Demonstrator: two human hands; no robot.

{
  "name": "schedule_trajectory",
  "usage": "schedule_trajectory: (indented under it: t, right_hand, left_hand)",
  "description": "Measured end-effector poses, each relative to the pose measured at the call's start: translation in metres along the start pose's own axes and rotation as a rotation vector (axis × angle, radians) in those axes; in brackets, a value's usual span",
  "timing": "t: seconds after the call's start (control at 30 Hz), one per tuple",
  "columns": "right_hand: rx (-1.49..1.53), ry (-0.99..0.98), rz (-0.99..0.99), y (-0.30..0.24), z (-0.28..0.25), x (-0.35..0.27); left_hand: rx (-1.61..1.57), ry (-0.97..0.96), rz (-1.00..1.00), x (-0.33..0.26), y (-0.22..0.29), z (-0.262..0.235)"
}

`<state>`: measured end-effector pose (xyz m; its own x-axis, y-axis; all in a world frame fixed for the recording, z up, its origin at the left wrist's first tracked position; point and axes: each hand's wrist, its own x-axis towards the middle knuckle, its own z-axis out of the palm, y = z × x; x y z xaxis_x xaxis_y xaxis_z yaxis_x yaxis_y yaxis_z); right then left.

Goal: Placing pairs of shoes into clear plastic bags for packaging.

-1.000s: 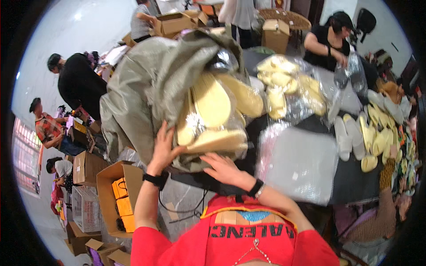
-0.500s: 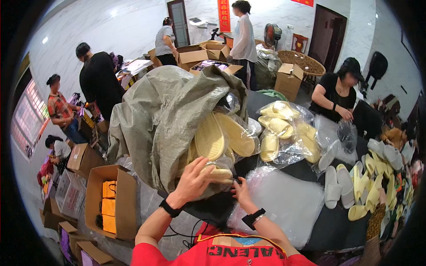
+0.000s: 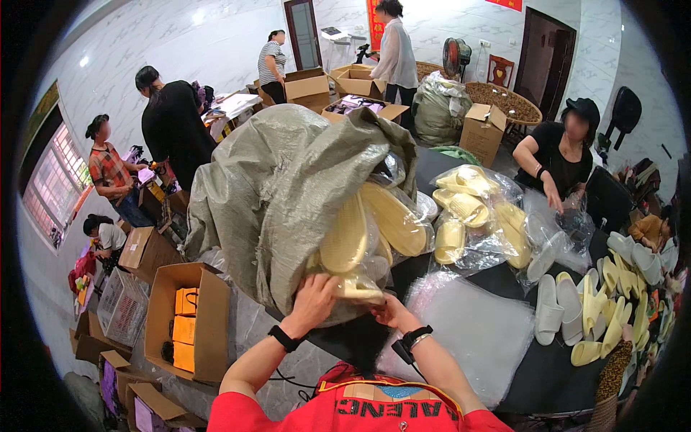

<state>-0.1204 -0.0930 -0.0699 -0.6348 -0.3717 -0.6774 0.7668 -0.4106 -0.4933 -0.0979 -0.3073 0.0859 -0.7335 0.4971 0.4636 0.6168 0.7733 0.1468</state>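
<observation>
A large grey-green woven sack [image 3: 252, 180] leans open in front of me, packed with pale yellow slippers [image 3: 344, 234] in clear plastic bags. At its mouth, my left hand [image 3: 314, 299] curls its fingers over the near end of a bagged yellow slipper [image 3: 358, 294], against the sack's rim. My right hand [image 3: 392, 311] has its fingers bent closed at the other end of that slipper; the fingertips are partly hidden. Just right of my right hand lies a stack of clear plastic bags [image 3: 464, 324] on the black table.
More bagged yellow slippers [image 3: 468, 209] lie beyond the plastic stack. Loose white slippers [image 3: 548, 309] and yellow ones [image 3: 612, 324] spread along the right. A co-worker [image 3: 561, 151] handles clear bags across the table. An open carton [image 3: 216, 338] with orange boxes stands at left; other people work behind.
My left hand has lowered and its fingers have curled onto the slipper at the sack's mouth. My right hand has closed in on the slipper's other end. The view has shifted slightly.
</observation>
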Motion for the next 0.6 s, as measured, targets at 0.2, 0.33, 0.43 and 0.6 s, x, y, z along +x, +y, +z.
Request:
schedule_trajectory:
  t: [0.2, 0.33, 0.43, 0.6]
  right_hand:
    - [0.264, 0.174, -0.152, 0.02, 0.014, 0.005]
    - [0.145, 0.115, -0.296, 0.018, 0.013, -0.02]
    - [0.081, 0.148, -0.376, 0.002, 0.036, -0.072]
    - [-0.124, 0.228, -0.576, -0.014, 0.037, -0.134]
  left_hand:
    - [-0.068, -0.09, -0.002, -0.009, -0.016, 0.006]
    - [-0.232, -0.117, 0.03, -0.003, -0.019, -0.013]
    - [-0.261, -0.012, 0.102, 0.0, -0.011, -0.032]
    - [-0.319, 0.186, 0.198, 0.002, 0.021, -0.04]
